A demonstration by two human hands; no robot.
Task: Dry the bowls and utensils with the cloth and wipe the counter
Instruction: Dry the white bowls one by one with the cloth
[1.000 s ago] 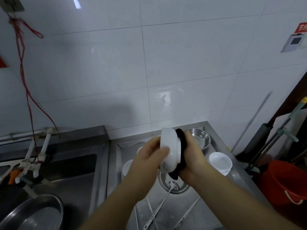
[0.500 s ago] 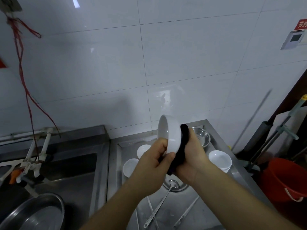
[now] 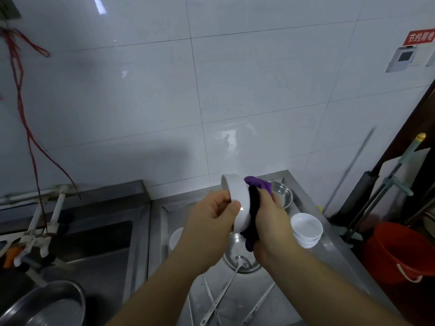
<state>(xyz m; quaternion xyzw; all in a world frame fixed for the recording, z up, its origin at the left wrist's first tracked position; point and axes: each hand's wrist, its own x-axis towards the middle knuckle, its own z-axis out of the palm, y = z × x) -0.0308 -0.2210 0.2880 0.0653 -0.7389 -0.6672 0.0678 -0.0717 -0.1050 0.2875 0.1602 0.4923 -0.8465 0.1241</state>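
Observation:
My left hand (image 3: 209, 222) grips a white bowl (image 3: 237, 201), held on edge above the steel counter (image 3: 313, 234). My right hand (image 3: 270, 222) presses a dark purple cloth (image 3: 255, 201) against the bowl's outer right side. Stacked white bowls (image 3: 306, 228) stand to the right on the counter. A steel bowl (image 3: 283, 196) sits at the back. Below my hands another steel bowl (image 3: 231, 252) holds a ladle (image 3: 223, 292). A white bowl (image 3: 176, 237) shows partly behind my left wrist. Long metal utensils (image 3: 259, 304) lie near the front.
A deep sink (image 3: 94, 252) with a white tap (image 3: 44, 222) lies to the left, with a large steel basin (image 3: 44, 304) at bottom left. A red bucket (image 3: 400, 252) and mop handles (image 3: 386, 182) stand right of the counter. Red wires (image 3: 26, 118) hang down the tiled wall.
Both hands have lifted the bowl a little higher. The cloth has shifted, so its purple edge now shows above my right hand.

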